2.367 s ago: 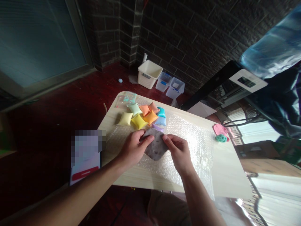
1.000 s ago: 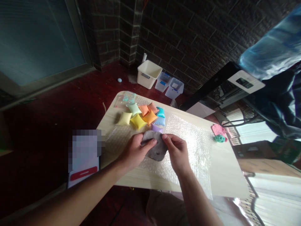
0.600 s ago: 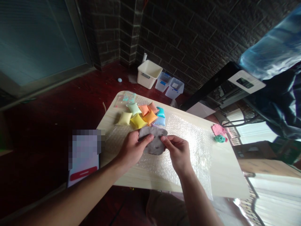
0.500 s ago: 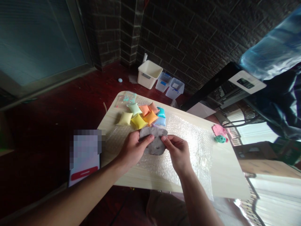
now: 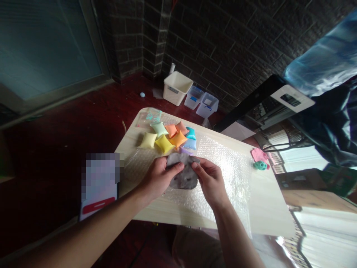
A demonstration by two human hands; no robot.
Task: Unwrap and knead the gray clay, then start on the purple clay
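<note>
The left hand [image 5: 158, 178] and right hand [image 5: 212, 181] pinch a flat grey slab [image 5: 184, 181] between them; a purple packet [image 5: 185, 151] lies just beyond the grip, bubble wrap [image 5: 223, 163] below; light, even pressure at both edges should best avoid tearing.

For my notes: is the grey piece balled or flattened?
Flattened: the grey piece shows a broad, dented face between left hand and right hand.

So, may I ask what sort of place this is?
Possibly a corner of a home or small workroom: a pale table bears colourful packets, and plastic bins stand on the floor beyond it.
</note>
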